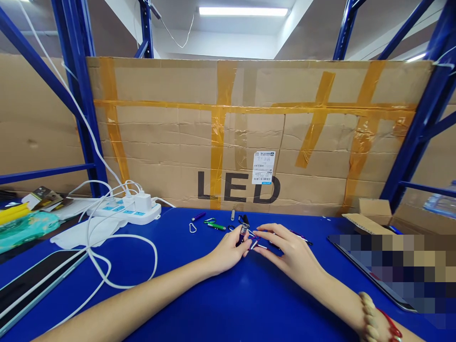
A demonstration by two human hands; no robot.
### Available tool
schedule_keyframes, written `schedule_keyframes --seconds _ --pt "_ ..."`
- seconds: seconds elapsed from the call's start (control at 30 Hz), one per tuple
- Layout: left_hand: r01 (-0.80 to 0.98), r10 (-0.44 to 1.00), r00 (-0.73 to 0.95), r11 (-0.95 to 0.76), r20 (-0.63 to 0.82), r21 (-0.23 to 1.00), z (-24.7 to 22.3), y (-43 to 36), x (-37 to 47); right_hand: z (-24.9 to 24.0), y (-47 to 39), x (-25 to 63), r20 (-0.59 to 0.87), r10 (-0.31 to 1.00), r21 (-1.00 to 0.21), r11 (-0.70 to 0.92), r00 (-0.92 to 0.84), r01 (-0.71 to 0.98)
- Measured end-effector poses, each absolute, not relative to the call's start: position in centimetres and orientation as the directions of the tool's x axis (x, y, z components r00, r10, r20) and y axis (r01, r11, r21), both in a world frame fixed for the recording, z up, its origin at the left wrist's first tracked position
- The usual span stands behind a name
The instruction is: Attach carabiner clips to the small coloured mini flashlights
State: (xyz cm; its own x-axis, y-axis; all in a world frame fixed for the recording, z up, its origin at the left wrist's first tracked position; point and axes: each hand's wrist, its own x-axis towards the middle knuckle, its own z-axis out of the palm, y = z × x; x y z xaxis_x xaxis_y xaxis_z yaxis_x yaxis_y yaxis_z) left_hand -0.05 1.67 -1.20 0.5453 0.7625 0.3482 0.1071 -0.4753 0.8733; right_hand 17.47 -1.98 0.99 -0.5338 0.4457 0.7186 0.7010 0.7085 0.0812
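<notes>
My left hand is closed around a small dark purple flashlight with a silver end, held upright above the blue table. Close beside it, the bent fingers of my right hand pinch a small purple carabiner. The fingers partly hide where carabiner and flashlight come together. Behind my hands lie a green flashlight, a purple flashlight, a silver carabiner and a small silver cylinder. More thin dark pieces lie partly hidden behind my right hand.
A white power strip with plugs and looping white cables occupies the left side. A tablet lies at the near left. To the right are a dark flat device and an open carton. A large cardboard box stands behind the table.
</notes>
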Motion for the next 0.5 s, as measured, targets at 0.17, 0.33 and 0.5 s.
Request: schedule_keyframes --seconds 0.17,0.33,0.5 --pt "0.170 0.759 0.521 -0.541 0.391 0.824 -0.96 1.41 -0.09 0.88 -1.83 17.57 0.596 0.529 0.092 0.703 -0.605 0.705" --pt "0.272 0.712 0.588 -0.621 0.384 0.735 -0.41 0.88 -0.23 1.53 -2.40 17.51 0.457 0.585 0.077 0.725 -0.670 0.685" --pt "0.313 0.686 0.636 -0.648 0.354 0.695 -0.24 0.73 -0.36 1.61 -2.55 17.41 0.358 0.596 0.109 0.737 -0.718 0.667"
